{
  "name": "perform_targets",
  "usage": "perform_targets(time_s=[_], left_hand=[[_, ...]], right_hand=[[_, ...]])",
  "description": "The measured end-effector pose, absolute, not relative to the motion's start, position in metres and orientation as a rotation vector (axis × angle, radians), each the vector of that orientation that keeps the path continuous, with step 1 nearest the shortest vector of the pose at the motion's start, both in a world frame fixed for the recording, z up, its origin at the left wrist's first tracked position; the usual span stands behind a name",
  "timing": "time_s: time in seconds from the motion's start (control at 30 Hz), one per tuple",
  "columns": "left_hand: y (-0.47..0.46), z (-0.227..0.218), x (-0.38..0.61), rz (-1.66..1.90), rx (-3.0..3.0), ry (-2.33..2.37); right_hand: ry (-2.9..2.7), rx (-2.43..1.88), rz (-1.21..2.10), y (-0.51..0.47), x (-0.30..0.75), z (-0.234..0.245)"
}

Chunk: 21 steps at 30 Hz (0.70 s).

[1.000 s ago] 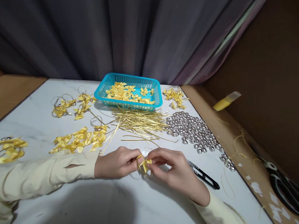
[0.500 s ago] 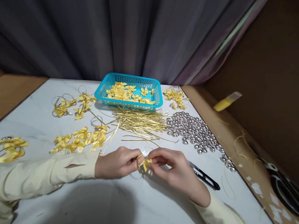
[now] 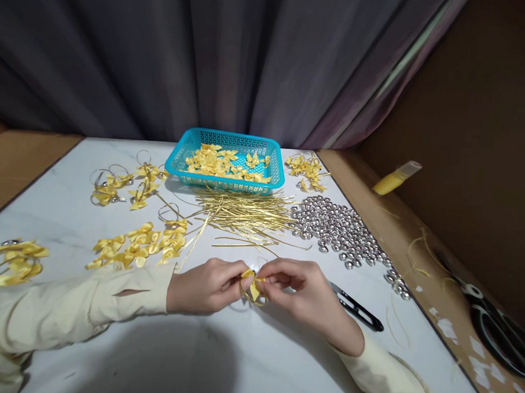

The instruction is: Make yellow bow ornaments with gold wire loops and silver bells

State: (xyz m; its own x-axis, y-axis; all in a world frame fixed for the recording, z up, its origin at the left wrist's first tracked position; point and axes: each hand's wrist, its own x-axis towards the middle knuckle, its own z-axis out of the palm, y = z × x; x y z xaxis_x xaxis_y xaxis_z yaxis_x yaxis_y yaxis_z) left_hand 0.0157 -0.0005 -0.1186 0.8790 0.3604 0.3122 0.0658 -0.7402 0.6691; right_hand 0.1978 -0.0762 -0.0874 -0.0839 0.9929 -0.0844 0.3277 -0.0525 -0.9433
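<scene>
Between my two hands is a yellow ribbon bow [image 3: 254, 289] with a loop of gold tie hanging under it. My left hand [image 3: 215, 285] pinches the bow's left side between thumb and forefinger. On the other side, my right hand [image 3: 301, 294] is closed on the right part of the bow, thumb against fingers. The fingertips hide part of the knot. Just beyond the hands lies a heap of gold twist ties [image 3: 246, 213]. A black-handled cutter [image 3: 360, 309] rests on the table behind my right wrist.
A blue basket [image 3: 225, 182] of yellow bows stands at the back. Silver bells or beads [image 3: 336, 227] are spread to the right. Yellow bows [image 3: 139, 245] lie on the left, some with gold loops. Scissors [image 3: 498, 329] and paper scraps lie at the right edge, near a yellow tube [image 3: 394, 178].
The bow has turned slightly between my fingers, and its gold loop now shows more clearly below. Both hands stay in nearly the same place.
</scene>
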Motion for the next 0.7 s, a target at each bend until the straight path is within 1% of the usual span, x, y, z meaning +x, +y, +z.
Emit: perform_targets(time_s=[0.17, 0.37, 0.47, 0.7], left_hand=[[0.0, -0.124, 0.015, 0.585, 2.404, 0.268], [-0.002, -0.124, 0.015, 0.65, 2.364, 0.356], [-0.006, -0.124, 0.015, 0.618, 2.286, 0.413], [-0.011, -0.121, 0.015, 0.593, 2.212, 0.48]], right_hand=[[-1.339, -1.449, 1.299, -0.076, 0.196, -0.09], [-1.378, -1.428, 1.209, -0.077, 0.196, -0.091], [-1.386, -1.414, 1.167, -0.076, 0.194, -0.092], [-1.292, -1.377, 1.278, -0.075, 0.195, -0.093]])
